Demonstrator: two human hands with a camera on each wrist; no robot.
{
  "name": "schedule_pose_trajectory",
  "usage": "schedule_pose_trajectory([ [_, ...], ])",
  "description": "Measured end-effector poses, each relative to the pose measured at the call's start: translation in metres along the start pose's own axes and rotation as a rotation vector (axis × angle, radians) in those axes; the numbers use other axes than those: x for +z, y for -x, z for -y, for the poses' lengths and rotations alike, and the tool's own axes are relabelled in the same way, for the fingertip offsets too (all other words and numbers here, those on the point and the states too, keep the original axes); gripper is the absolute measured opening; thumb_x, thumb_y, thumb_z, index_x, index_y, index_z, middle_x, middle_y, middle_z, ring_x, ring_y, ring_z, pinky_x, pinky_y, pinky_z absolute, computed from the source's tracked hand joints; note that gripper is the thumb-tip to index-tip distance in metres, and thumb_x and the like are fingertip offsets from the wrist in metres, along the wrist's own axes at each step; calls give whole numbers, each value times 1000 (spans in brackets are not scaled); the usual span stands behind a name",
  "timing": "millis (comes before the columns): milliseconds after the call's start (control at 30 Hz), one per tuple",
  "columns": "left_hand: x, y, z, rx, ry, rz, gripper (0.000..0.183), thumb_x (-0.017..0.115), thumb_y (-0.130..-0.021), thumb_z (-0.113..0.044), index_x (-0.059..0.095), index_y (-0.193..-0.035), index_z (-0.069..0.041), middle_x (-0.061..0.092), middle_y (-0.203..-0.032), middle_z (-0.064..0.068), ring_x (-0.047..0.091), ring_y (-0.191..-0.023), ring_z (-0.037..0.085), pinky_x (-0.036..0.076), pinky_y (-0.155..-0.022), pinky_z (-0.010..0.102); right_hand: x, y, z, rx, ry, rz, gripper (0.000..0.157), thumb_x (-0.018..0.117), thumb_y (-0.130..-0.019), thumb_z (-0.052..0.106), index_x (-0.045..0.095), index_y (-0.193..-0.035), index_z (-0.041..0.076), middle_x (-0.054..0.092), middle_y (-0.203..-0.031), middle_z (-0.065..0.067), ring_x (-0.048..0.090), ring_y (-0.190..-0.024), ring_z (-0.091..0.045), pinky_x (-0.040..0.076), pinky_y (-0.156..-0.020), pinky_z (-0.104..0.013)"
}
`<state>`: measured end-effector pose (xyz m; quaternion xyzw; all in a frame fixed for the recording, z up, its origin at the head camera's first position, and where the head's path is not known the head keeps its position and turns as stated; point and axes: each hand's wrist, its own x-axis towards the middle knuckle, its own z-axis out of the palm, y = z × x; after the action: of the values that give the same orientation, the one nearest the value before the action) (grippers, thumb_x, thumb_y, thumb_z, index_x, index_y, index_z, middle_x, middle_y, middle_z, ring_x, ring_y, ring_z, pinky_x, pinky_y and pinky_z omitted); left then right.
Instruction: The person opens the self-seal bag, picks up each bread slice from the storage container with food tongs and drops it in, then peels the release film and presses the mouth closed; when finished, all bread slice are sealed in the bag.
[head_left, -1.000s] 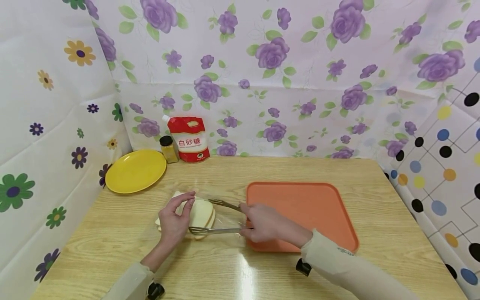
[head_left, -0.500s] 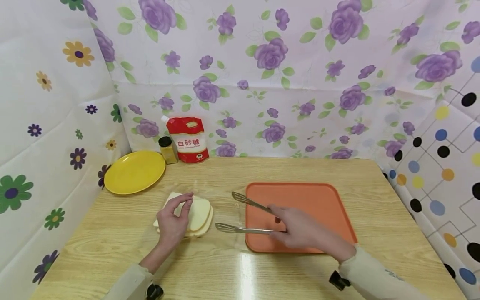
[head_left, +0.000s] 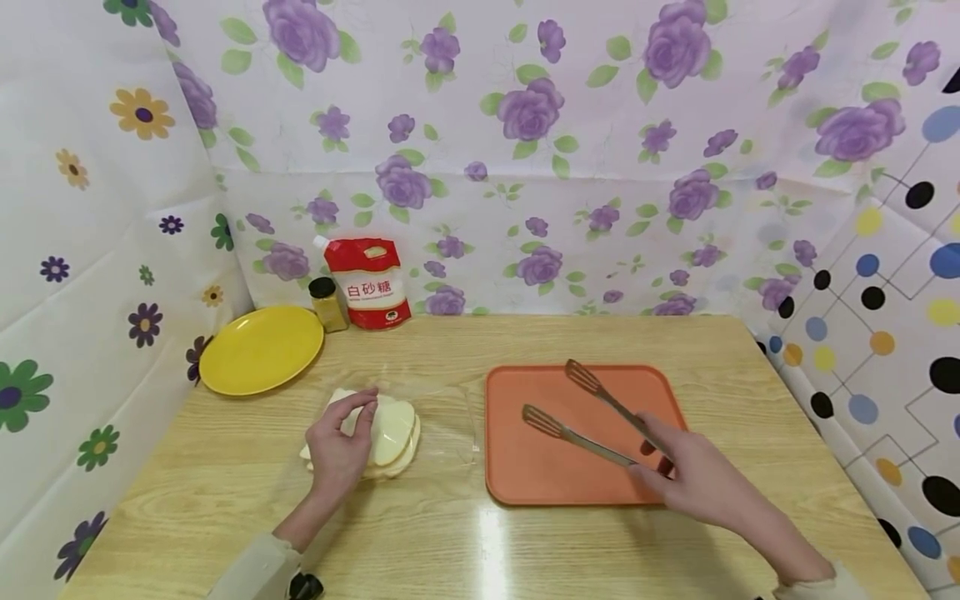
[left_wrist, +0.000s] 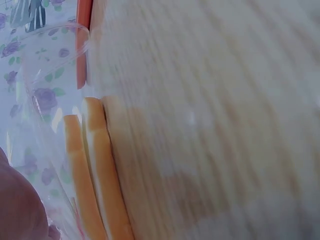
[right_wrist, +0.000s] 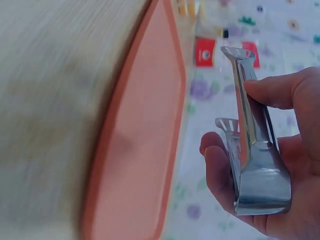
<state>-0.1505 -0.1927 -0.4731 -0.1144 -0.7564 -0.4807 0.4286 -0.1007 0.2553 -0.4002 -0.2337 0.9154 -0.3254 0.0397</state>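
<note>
Slices of white bread [head_left: 397,432] lie in a clear plastic bag [head_left: 453,417] on the left side of the table. In the left wrist view, two brown-crusted bread slices [left_wrist: 102,175] stand out beneath the clear film. My left hand [head_left: 335,450] is over the bread, thumb and fingertips together, pinching the bag's film. Metal food tongs [head_left: 592,443] are in my right hand [head_left: 708,479], above the orange tray [head_left: 536,471]. Their two slotted ends are spread apart with nothing between them. The right wrist view shows my thumb and fingers around the tongs' arms.
A yellow plate [head_left: 262,350] sits at the back left. Beside it stand a small jar with a black lid [head_left: 328,304] and a red-and-white sugar pouch [head_left: 369,285]. Patterned cloth walls [head_left: 480,208] border the wooden table [head_left: 420,542].
My right hand has drawn the tongs away from the bread, rightward to above the tray. The left hand stays at the bag. The whole view has shifted slightly.
</note>
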Motion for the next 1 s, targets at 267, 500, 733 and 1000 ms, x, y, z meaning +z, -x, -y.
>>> schedule_pose_trajectory([
  [267,-2,-1,-10,29,-1,16,20,74,-76,23,72,-89,8,73,-91,23,69,-86,42,48,-89,15,-6,38,-35,209,89,-188,51,71,-96,26,50,-134,-1,67,-91,-4,67,-72,-14,52,-52,-28],
  [500,-2,5,3,19,2,33,23,74,-76,22,73,-92,5,73,-93,21,70,-87,37,47,-90,15,-8,60,-57,426,137,-273,47,71,-95,28,51,-121,-7,68,-92,-18,71,-76,-32,55,-55,-39],
  [733,-3,5,2,13,8,39,21,75,-78,19,74,-93,4,73,-94,20,71,-90,33,47,-91,15,-11,75,-85,477,193,-309,40,66,-98,27,52,-105,-9,64,-79,-18,62,-64,-29,48,-49,-38],
  [1000,0,5,0,7,0,38,21,74,-77,21,73,-92,6,73,-92,22,70,-88,38,47,-89,14,-8,86,-111,504,276,-379,44,68,-94,25,51,-99,-15,57,-71,-16,59,-59,-30,46,-48,-43],
])
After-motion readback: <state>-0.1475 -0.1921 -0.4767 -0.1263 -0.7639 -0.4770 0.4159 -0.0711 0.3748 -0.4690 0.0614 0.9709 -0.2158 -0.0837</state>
